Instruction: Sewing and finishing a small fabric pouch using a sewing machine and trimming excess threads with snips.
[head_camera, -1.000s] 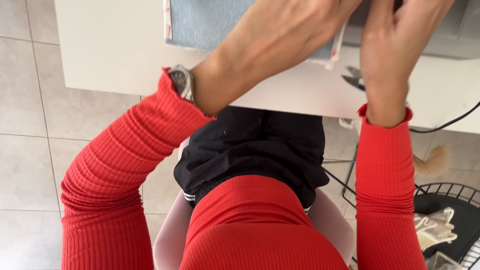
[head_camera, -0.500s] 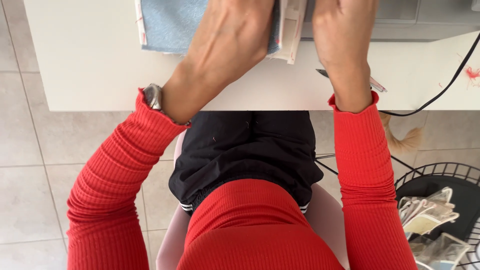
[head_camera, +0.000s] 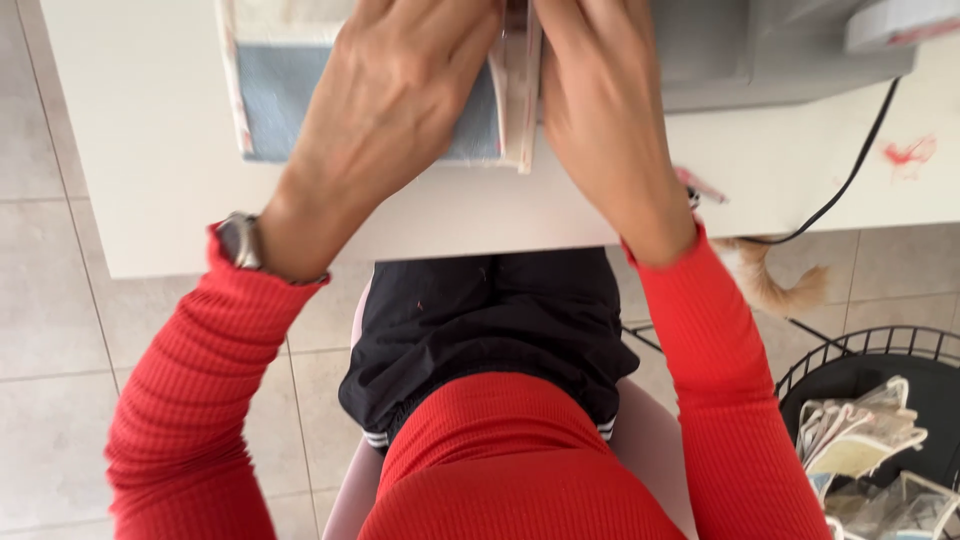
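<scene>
A flat piece of pale blue fabric (head_camera: 268, 95) with a cream, pink-printed border lies on the white table (head_camera: 150, 150). My left hand (head_camera: 395, 95) rests palm down on it, fingers stretched toward the top of the view. My right hand (head_camera: 600, 100) lies just to the right, along the folded cream edge (head_camera: 522, 95) of the fabric, beside the grey sewing machine (head_camera: 750, 45). The fingertips of both hands are cut off by the top of the frame. I wear red ribbed sleeves and a wristwatch (head_camera: 240, 240) on the left wrist.
A black cable (head_camera: 850, 175) runs from the machine over the table edge. A red mark (head_camera: 908, 152) sits on the tabletop at right. A black wire basket (head_camera: 880, 420) with bagged items stands on the tiled floor at lower right. An animal's furry tail (head_camera: 775, 280) shows under the table.
The view has tilted downward, so table and hands sit higher in the frame. Both hands have moved closer together on the fabric, the right one now against its folded edge.
</scene>
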